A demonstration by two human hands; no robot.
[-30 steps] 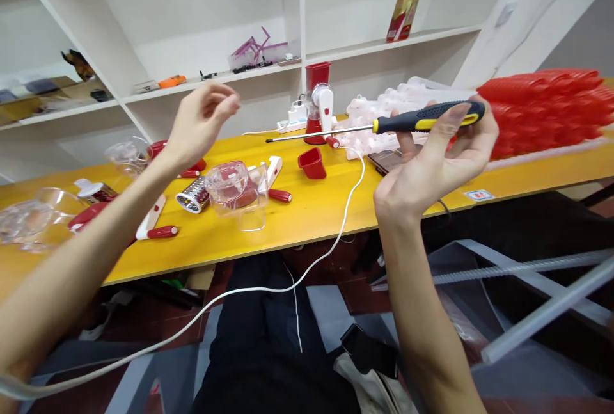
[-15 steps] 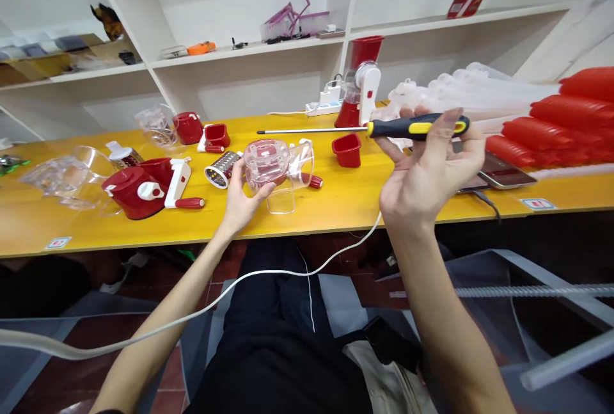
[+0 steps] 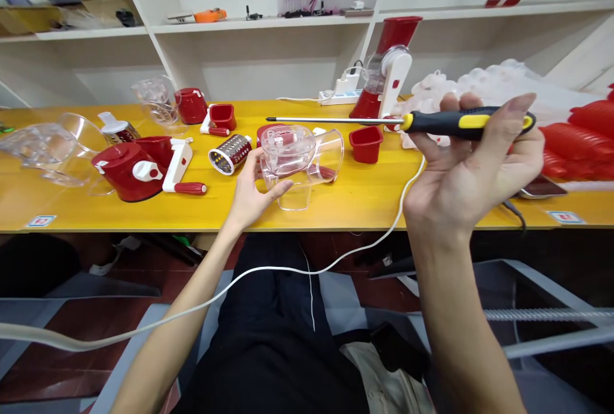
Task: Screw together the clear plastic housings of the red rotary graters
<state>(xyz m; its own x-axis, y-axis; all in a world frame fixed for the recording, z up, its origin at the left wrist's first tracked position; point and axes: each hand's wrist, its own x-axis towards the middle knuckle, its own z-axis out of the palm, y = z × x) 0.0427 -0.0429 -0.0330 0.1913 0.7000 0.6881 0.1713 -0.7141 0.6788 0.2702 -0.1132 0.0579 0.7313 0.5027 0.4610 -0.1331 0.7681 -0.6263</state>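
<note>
Left hand (image 3: 252,193) cups the clear plastic housing (image 3: 300,161) near the tabletop's (image 3: 336,206) front edge: light, rigid, slick, likely brittle, best held by its body. Right hand (image 3: 472,171) pinches the screwdriver (image 3: 432,122) handle, aloft.

white wall shelving (image 3: 268,23) behind a long yellow table (image 3: 336,209), dark red tiled floor (image 3: 71,331) below

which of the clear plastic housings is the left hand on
The clear housing at the table's front middle, beside the metal grater drum; the left hand grips it. The other clear pieces lie untouched far left.
</note>
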